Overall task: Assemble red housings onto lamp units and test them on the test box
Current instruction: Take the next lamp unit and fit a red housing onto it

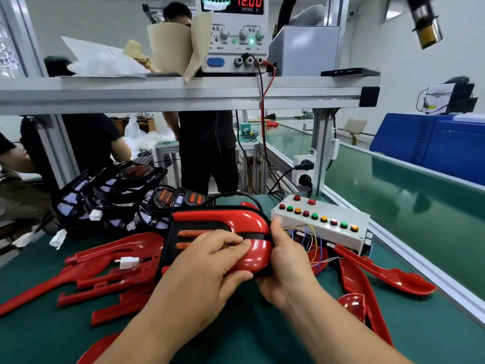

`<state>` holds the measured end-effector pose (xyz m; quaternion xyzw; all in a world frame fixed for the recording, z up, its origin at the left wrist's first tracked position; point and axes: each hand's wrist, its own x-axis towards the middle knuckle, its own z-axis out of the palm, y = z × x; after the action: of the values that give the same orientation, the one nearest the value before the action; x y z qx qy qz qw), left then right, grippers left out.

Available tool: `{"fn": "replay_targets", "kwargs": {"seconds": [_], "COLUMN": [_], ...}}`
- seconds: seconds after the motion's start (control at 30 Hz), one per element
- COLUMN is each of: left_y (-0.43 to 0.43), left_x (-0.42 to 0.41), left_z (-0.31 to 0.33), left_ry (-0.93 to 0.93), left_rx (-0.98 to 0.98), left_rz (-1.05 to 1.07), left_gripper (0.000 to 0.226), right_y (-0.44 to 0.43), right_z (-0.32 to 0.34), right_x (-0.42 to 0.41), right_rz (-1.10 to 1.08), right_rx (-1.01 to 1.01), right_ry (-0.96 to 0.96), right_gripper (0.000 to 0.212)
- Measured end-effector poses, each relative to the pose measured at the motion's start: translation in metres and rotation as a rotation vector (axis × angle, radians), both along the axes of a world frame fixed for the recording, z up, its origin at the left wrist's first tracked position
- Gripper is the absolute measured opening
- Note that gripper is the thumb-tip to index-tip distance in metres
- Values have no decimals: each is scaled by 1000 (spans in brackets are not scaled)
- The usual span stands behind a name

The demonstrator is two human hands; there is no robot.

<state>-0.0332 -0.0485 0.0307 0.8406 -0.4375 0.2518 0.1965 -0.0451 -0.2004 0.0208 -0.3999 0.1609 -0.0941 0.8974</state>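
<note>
A black lamp unit with a glossy red housing (223, 222) fitted over it is held above the green mat at centre. My left hand (210, 261) lies across its front, fingers pressing on the red housing's lower curve. My right hand (286, 256) clasps its right end, thumb up along the edge. The white test box (325, 227) with a row of red, green and orange buttons stands just to the right, coloured wires trailing from its front. A white connector (128, 262) on a lead lies left of the unit.
Loose red housings (105, 269) are piled at the left, and more red housings (380, 274) lie at the right. Bare black lamp units (112, 193) are stacked behind. A power supply (233, 35) reading 12.00 sits on the shelf above. People stand beyond the bench. A green conveyor (406, 195) runs at right.
</note>
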Motion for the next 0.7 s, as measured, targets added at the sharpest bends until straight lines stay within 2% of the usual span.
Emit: {"fn": "replay_targets", "kwargs": {"seconds": [0.13,0.47,0.7], "left_y": [4,8,1], "left_x": [-2,-2,-4], "left_z": [-2,-3,-11], "left_ry": [-13,6,1], "left_rx": [4,-80,-46], "left_rz": [-27,-28,-62], "left_gripper": [43,42,45], "right_y": [-1,0,-4], "right_z": [2,0,-1], "right_x": [0,2,5], "right_rz": [5,-10,-48], "right_rx": [29,-63,-42], "right_ry": [-26,-28,1], "right_gripper": [51,55,54]}}
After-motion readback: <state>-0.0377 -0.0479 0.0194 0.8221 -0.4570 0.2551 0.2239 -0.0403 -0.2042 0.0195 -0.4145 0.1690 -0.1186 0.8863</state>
